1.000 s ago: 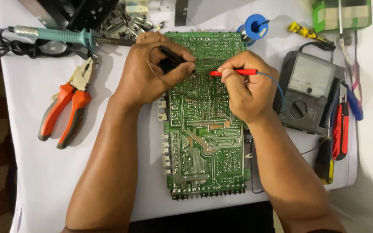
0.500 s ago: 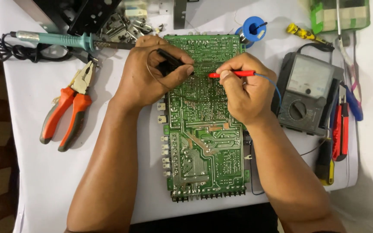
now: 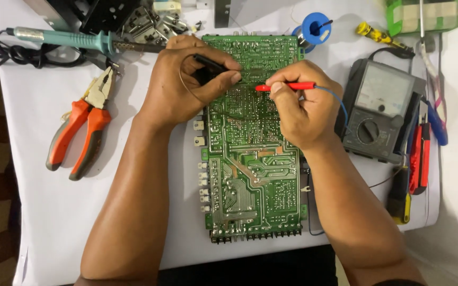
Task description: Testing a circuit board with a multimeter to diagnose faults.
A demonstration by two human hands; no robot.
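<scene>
Circuit board [image 3: 253,137] flat on table [image 3: 38,212], solder side up, right of orange pliers [image 3: 80,130]. Left hand [image 3: 178,85] pinching black probe [image 3: 210,63], right hand [image 3: 303,106] pinching red probe [image 3: 287,86], tips on board's upper half. Barely shifted from half a second ago; probing holds at same spot.

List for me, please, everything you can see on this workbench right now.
circuit board: one, green, centre of the white sheet
black probe: one, in the left hand's grip, over the board's top
red probe: one, in the right hand's grip, tip on the board
meter: one, dark grey with a dial, right of the board
pliers: one pair, orange handles, left
soldering iron: one, teal handle, top left
wire spool: one, blue, top centre
screwdriver: one, yellow, top right
left hand: one, on the black probe
right hand: one, on the red probe
</scene>
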